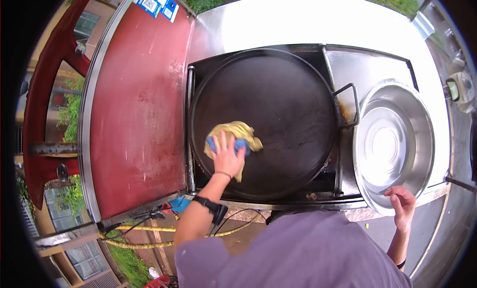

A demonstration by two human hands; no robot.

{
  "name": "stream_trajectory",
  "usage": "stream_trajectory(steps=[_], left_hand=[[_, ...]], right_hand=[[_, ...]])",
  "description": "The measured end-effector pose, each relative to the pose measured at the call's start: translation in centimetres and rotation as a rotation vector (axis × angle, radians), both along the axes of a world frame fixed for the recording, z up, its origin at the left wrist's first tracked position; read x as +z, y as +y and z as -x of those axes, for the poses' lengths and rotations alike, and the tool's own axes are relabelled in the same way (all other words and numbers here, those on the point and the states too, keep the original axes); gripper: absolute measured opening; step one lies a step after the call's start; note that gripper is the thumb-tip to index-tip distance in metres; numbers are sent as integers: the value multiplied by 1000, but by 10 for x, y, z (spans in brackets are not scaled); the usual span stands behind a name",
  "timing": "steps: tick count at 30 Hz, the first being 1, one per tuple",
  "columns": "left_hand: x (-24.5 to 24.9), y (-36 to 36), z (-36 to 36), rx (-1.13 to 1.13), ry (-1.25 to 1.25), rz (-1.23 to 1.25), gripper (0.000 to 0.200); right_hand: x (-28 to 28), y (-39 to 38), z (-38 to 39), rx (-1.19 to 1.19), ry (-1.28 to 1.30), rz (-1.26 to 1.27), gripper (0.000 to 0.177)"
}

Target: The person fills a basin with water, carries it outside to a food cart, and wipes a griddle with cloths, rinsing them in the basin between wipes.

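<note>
A crumpled yellow cloth [229, 129] with a blue piece [240, 145] bunched on it lies on the left part of a round dark griddle plate [278, 99]. My left hand [227, 158] presses down on this bundle, fingers spread over the blue part and thumb at its side. Over the front rim of a wide metal basin [427, 139], my right hand [401, 203] hangs with loosely bent fingers, a gap showing between thumb and forefinger. Nothing shows in that hand.
A metal loop handle [356, 104] juts from the griddle toward the basin. A red panel [141, 109] rises along the left side. White metal worktop [318, 19] borders the far side. Yellow ribbed hose [144, 245] and dark cables run below the front edge.
</note>
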State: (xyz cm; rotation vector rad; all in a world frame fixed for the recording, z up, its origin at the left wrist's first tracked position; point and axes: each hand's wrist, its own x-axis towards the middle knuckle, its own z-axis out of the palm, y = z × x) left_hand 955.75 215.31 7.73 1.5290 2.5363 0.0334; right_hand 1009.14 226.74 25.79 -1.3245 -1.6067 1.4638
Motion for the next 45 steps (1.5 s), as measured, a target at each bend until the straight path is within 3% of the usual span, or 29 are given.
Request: stream_trajectory(steps=[5, 7, 9, 11, 16, 21, 23, 25, 27, 30, 32, 35, 37, 39, 43, 45], left_hand=[[-4, 160, 66, 735, -17, 41, 71], [3, 219, 75, 918, -55, -9, 67], [-7, 265, 69, 954, 2, -58, 65], [10, 295, 37, 755, -73, -21, 62], [-15, 320, -81, -5, 47, -226, 59], [19, 176, -156, -758, -163, -244, 50], [21, 102, -154, -973, -265, -141, 51], [28, 35, -127, -1032, -355, -40, 53], [39, -17, -86, -971, -289, 72, 54], [47, -38, -16, -618, -130, 228, 57], [14, -28, 48, -307, -6, 194, 59], [-21, 54, 94, 328, -23, 41, 63], [4, 137, 73, 671, -15, 109, 64], [2, 202, 70, 821, -34, 46, 62], [10, 303, 30, 646, -109, -21, 60], [7, 330, -14, 343, -57, -97, 58]], right_hand=[[3, -14, -8, -66, -11, 5, 15], [2, -25, -16, -123, -38, 8, 15], [3, -37, -21, -165, -50, 30, 15], [0, -47, -21, -236, -33, 48, 13], [-3, -41, -14, -172, -2, 88, 18], [4, -24, -7, -75, 42, 0, 15], [1, -19, -8, -47, 39, 7, 15], [0, -16, -10, -29, 29, 20, 15], [3, -15, -9, -37, 17, 22, 16], [5, -18, -14, -59, 4, 7, 16], [5, -23, -20, -85, -6, -13, 16], [8, -41, -26, -146, -25, -27, 16], [13, -56, -26, -186, -35, -24, 17], [16, -72, -21, -244, -19, 20, 16], [24, -95, -6, -227, -95, -17, 16], [29, -105, 1, -226, -99, -9, 17]])
